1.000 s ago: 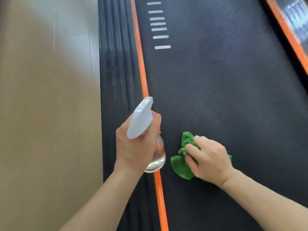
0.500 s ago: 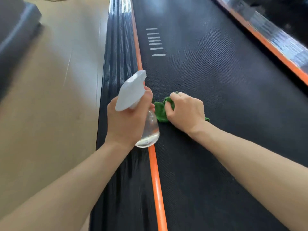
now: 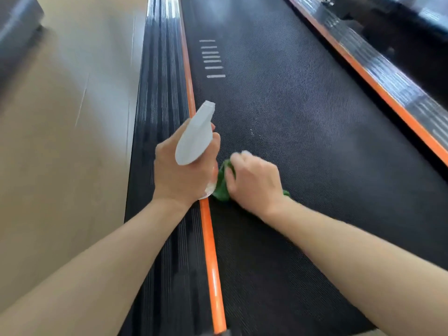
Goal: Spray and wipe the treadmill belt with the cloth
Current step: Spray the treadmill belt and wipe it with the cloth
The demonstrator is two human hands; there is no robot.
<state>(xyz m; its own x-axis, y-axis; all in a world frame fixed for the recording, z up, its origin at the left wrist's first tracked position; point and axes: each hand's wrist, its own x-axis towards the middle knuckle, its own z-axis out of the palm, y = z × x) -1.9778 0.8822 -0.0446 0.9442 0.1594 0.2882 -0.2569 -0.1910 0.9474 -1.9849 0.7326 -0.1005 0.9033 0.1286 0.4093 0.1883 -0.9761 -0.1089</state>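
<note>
The black treadmill belt runs away from me between two orange strips. My left hand grips a clear spray bottle with a white trigger head, held over the left orange strip, nozzle pointing forward. My right hand presses a crumpled green cloth onto the belt right beside the bottle. Most of the cloth is hidden under that hand. The two hands almost touch.
A ribbed black side rail lies left of the left orange strip. Beyond it is beige floor. A right orange strip and shiny rail border the belt's far side. White dash marks sit ahead on the belt.
My right hand slid the cloth leftward along the belt, ending close beside the bottle. The view tilted up along the belt. My left hand kept the bottle.
</note>
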